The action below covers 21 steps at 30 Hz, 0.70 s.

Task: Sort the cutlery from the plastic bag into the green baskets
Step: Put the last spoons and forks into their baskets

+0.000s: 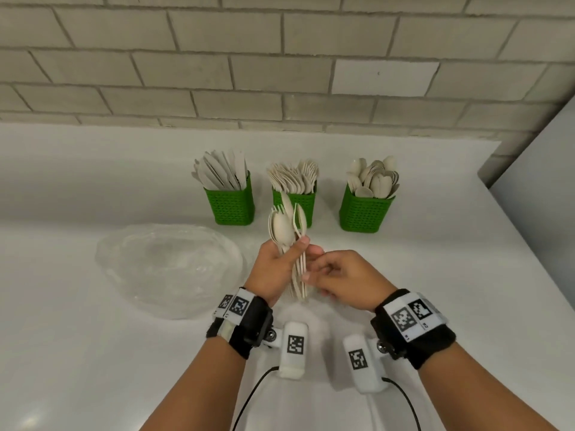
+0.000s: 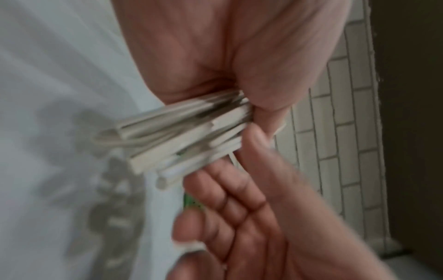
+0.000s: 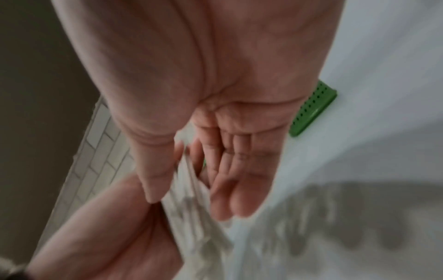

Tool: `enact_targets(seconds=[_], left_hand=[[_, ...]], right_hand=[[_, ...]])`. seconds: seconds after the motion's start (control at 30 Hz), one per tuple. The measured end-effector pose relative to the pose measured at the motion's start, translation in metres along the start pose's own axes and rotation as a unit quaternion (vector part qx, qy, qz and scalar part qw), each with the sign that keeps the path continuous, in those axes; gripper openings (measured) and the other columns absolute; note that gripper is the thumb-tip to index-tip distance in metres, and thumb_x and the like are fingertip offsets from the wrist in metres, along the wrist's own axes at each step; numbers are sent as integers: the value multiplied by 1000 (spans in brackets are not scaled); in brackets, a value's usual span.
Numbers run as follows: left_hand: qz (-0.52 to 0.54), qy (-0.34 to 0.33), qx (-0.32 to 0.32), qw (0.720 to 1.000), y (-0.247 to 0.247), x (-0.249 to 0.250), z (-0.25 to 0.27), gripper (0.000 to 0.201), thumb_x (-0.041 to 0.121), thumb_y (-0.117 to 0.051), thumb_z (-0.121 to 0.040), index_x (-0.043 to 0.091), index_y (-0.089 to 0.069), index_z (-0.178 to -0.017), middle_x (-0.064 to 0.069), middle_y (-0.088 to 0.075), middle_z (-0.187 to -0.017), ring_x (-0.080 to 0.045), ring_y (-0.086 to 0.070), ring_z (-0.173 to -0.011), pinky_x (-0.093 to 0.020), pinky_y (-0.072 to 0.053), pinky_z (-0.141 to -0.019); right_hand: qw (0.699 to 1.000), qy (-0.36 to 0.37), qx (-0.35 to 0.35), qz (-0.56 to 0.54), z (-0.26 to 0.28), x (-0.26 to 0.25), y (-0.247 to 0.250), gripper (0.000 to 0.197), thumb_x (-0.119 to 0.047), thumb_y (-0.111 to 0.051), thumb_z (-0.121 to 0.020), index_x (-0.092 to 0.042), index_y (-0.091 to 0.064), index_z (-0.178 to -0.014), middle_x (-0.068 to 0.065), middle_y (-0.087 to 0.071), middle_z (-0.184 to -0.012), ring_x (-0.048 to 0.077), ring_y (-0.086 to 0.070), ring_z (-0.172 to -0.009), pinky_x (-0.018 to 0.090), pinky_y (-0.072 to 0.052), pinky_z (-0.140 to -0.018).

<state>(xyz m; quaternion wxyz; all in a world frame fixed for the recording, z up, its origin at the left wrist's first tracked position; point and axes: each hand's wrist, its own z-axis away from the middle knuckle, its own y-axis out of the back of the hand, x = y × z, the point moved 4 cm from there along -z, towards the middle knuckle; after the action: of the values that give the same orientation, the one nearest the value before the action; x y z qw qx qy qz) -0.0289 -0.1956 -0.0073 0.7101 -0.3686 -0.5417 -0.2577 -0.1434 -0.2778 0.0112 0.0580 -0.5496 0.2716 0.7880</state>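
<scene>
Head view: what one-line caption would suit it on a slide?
Left hand holds mixed cutlery while right hand picks at it, before three green baskets.

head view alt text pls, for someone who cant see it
A left hand grips a mixed bundle of cutlery upright over a white counter while the right hand fingers the handles. Behind stand three green baskets of knives, forks and spoons; a clear plastic bag lies left.

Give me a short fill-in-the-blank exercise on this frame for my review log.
1. The bundle of cutlery is held in the ____ hand.
2. The number of green baskets on the counter is ____.
3. The basket nearest the plastic bag holds ____.
4. The right hand reaches for the bundle's ____ end.

Missing words: left; three; knives; handle
</scene>
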Motion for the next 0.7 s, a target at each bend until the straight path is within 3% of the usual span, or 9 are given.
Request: enact_targets(seconds=[0.07, 0.13, 0.23, 0.3, 0.37, 0.5, 0.7], left_hand=[[41, 3, -36, 999, -1, 9, 0, 26, 17, -55, -96, -5, -69, -96, -22, -73, -90, -30, -70, -85, -41, -58, -83], [65, 18, -86, 994, -1, 17, 3, 25, 19, -56, -91, -1, -65, -103, -16, -74, -91, -25, -72, -82, -33, -59, -74], [66, 46, -168, 982, -8, 24, 9, 30, 18, -56, -87, -1, -65, -108, -16, -74, -96, -25, -73, -84, -31, -59, -72], [68, 58, -195, 977, -9, 27, 11, 28, 17, -57, -88, 1, -66, -110, -17, -74, -99, -26, -73, -85, -32, -59, -72], [88, 65, -201, 973, -5, 29, 10, 25, 16, -58, -93, 1, -66, -111, -20, -72, -102, -29, -72, -88, -32, -59, -72], [106, 78, -182, 974, 11, 31, 7, 28, 16, -58, -90, -1, -66, -110, -21, -72, -100, -28, -72, -81, -33, -58, -70], [-15, 21, -156, 987, 32, 37, -3, 20, 10, -54, -97, -2, -67, -105, -12, -74, -85, -20, -69, -66, -29, -57, -64]], right_hand=[[995, 25, 92, 4, 1, -13, 21, 20, -28, -74, -84, -9, -72, -84, -2, -64, -68, 1, -55, -57, 19, -45, -58], [984, 44, 165, -58, 0, -28, 36, 22, -34, -72, -84, -13, -70, -88, -2, -60, -70, 0, -52, -56, 16, -43, -55], [984, 76, 153, -52, -5, -51, 31, 26, -39, -71, -84, -14, -71, -94, 5, -65, -79, 7, -57, -65, 23, -49, -61], [983, 102, 149, -32, -6, -63, 25, 22, -32, -71, -86, -10, -71, -87, 6, -66, -71, 13, -58, -61, 28, -49, -61], [979, 105, 167, -49, -9, -66, 26, 20, -25, -68, -90, -6, -70, -83, 7, -67, -68, 13, -58, -57, 26, -49, -56], [967, 93, 187, -144, -14, -64, 25, 11, -13, -66, -91, -6, -72, -94, 6, -67, -71, 10, -53, -52, 22, -46, -50], [938, 123, 217, -240, -21, -73, 22, 21, -12, -74, -76, -6, -72, -95, 1, -69, -68, 9, -57, -55, 21, -51, -53]])
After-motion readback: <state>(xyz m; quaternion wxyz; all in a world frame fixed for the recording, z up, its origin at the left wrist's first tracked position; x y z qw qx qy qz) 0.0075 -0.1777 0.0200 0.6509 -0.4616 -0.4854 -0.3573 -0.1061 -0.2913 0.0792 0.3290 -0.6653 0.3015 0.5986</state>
